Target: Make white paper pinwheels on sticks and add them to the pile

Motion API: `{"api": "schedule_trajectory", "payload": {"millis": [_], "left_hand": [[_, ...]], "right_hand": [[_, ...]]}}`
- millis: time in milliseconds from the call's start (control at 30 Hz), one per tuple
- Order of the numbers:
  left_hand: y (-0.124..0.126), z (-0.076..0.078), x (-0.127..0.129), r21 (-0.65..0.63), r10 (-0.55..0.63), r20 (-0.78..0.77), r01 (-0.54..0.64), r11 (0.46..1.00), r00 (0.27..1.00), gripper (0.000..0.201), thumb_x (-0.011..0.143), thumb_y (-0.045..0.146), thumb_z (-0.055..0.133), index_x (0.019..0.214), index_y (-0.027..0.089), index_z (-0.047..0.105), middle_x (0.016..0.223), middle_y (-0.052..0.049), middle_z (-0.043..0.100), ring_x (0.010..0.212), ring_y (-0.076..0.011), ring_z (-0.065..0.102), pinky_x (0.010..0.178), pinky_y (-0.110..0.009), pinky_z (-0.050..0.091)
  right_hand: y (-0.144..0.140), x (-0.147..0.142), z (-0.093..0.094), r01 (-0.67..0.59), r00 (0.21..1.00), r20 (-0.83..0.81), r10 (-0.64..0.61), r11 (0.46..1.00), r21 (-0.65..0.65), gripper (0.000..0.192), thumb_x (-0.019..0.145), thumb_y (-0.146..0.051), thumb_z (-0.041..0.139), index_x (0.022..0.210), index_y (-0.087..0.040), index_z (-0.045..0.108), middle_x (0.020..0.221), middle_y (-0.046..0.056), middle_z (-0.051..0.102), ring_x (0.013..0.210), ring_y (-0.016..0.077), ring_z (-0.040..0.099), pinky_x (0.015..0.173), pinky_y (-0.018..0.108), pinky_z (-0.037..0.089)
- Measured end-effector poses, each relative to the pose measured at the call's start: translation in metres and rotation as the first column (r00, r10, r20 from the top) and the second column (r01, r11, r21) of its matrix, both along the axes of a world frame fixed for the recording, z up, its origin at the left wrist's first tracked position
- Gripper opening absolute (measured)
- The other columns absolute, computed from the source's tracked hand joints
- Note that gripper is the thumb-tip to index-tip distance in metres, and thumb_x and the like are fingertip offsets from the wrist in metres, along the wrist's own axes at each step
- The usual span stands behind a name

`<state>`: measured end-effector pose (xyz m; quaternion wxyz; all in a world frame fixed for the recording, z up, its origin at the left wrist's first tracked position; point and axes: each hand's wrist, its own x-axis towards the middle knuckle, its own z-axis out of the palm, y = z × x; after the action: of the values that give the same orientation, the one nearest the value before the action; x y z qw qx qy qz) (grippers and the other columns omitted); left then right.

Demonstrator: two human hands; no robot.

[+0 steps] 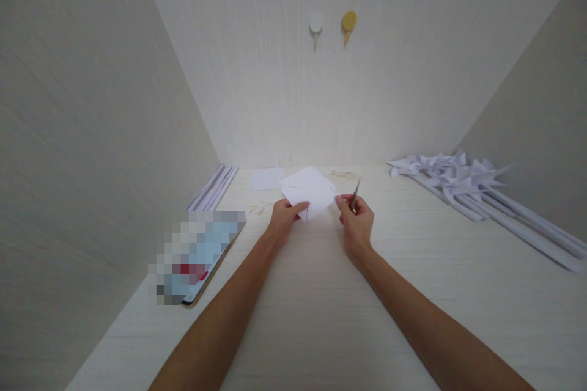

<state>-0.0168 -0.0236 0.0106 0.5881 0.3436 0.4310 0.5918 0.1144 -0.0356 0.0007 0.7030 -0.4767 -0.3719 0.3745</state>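
Note:
A white square sheet of paper (312, 189), turned cornerwise with cuts or creases near its corners, is held up in front of me. My left hand (285, 218) pinches its lower left edge, thumb on top. On the other side, my right hand (356, 220) is closed around a slim, pointed metal tool (355, 192), tip upward; its exact kind cannot be made out. The thumb and forefinger of that hand meet at the paper's right corner, touching or very near it. Beyond the left hand, a stack of white paper squares (266, 179) lies flat.
Paper pinwheels (458, 174) on long white paper sticks are heaped at the right. More white sticks (213, 188) lie at the back left, above a phone (215, 256) with a blurred screen. A white hook (316, 23) and a yellow hook (349, 21) are on the back wall.

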Motion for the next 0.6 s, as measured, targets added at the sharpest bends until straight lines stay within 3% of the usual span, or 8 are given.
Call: {"api": "schedule_trajectory", "payload": {"millis": [133,300,600], "left_hand": [[-0.005,0.009,0.012,-0.031,0.157,0.215,-0.154,0.988,0.964,0.013,0.053,0.012,0.068,0.064,0.013,0.063,0.07,-0.003,0.066,0.061,-0.0096,0.058,0.058,-0.021,0.045],[-0.012,0.012,0.023,-0.048,0.156,0.312,-0.148,0.988,0.937,0.013,0.053,0.012,0.067,0.065,0.013,0.061,0.07,-0.002,0.064,0.061,-0.008,0.057,0.056,-0.018,0.044],[-0.012,0.002,0.025,0.005,0.128,0.052,-0.128,0.992,0.99,0.021,0.048,0.019,0.072,0.065,0.012,0.062,0.065,-0.001,0.062,0.055,-0.0092,0.054,0.045,-0.018,0.038]], "right_hand": [[-0.003,-0.004,0.001,-0.108,0.994,0.026,0.11,0.992,-0.06,0.028,0.06,-0.042,0.063,0.07,-0.018,0.054,0.047,-0.008,0.033,0.041,0.0063,0.027,0.039,0.023,0.019],[-0.008,-0.01,0.004,-0.355,0.905,0.215,0.367,0.93,-0.093,0.024,0.062,-0.039,0.062,0.06,-0.017,0.053,0.045,-0.007,0.031,0.042,0.0062,0.025,0.041,0.024,0.017],[-0.007,-0.009,0.003,-0.423,0.841,0.329,0.429,0.901,-0.092,0.029,0.068,-0.039,0.053,0.051,-0.018,0.04,0.045,-0.007,0.03,0.043,0.0064,0.025,0.042,0.023,0.018]]}}
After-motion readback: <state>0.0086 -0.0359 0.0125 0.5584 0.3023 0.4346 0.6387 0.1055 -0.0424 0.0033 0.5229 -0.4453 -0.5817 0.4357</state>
